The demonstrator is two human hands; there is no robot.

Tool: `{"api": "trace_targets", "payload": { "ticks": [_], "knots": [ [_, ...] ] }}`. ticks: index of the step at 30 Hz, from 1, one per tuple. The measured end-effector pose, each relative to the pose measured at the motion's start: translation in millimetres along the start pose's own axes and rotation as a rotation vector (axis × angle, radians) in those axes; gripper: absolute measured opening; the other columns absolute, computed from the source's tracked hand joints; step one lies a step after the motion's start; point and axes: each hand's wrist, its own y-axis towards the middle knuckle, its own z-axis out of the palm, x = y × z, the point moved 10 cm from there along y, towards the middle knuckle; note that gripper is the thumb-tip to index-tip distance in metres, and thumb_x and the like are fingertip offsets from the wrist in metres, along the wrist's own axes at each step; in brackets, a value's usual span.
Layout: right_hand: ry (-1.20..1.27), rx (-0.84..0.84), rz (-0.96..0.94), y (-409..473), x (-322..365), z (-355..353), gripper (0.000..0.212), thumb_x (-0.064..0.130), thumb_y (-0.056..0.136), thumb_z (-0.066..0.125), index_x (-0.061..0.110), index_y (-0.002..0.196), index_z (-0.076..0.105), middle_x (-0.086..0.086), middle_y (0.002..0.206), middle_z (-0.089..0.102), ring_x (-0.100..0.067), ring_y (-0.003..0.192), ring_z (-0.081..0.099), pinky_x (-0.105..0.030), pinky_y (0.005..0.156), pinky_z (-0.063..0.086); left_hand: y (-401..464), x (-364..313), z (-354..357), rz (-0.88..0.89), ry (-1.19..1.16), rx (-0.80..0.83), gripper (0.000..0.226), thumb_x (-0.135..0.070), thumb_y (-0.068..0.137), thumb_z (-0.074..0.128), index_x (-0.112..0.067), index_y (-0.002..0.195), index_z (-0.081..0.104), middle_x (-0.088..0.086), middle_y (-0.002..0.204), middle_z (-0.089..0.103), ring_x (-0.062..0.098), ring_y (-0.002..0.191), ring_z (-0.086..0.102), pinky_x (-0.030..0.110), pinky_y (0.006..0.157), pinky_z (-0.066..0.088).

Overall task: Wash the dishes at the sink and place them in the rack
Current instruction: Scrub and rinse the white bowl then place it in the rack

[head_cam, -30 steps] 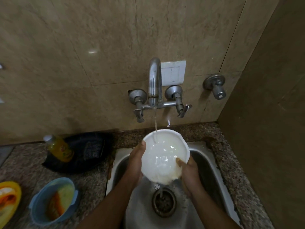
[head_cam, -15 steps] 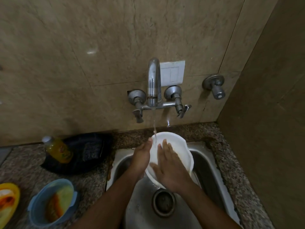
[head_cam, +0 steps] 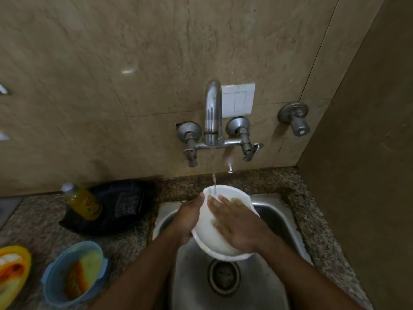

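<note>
A white bowl (head_cam: 206,229) is tilted over the steel sink (head_cam: 274,212), under a thin stream of water from the wall tap (head_cam: 213,113). My left hand (head_cam: 188,217) grips the bowl's left rim, thumb on the edge. My right hand (head_cam: 234,224) lies flat inside the bowl with straight fingers, the fingertips at the spot where the water lands. The drain (head_cam: 224,277) shows below the bowl.
On the granite counter to the left stand a yellow bottle (head_cam: 83,203) on a black pan (head_cam: 125,209), a blue bowl with food scraps (head_cam: 76,271) and an orange plate (head_cam: 13,271). A side wall stands close on the right. No rack is in view.
My right hand left the bowl's right rim and went flat inside it. It has since slid a little further up and right across the inside. The left hand keeps its hold.
</note>
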Motion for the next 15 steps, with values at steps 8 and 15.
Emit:
{"api": "trace_targets", "payload": {
  "ticks": [8,15],
  "knots": [
    [0.049,0.029,0.097,0.5,2.7,2.0,0.074,0.063,0.097,0.011,0.024,0.158,-0.006,0.01,0.16,-0.015,-0.015,0.152,-0.008,-0.04,0.123,-0.003,-0.2,-2.7,-6.5,-0.01,0.072,-0.007,0.044,-0.052,0.097,0.049,-0.016,0.104,0.074,0.005,0.1,0.076,0.026,0.096,0.071,0.047,0.096,0.053],
    [0.071,-0.004,0.128,3.0,-1.3,6.3,0.076,0.065,0.094,0.005,0.025,0.157,-0.009,0.009,0.162,-0.012,-0.014,0.151,-0.011,-0.037,0.121,-0.006,1.1,-8.4,-8.8,0.044,0.1,-0.011,0.046,-0.055,0.094,0.05,-0.018,0.104,0.075,0.005,0.103,0.076,0.026,0.098,0.07,0.049,0.097,0.052]
  ]
}}
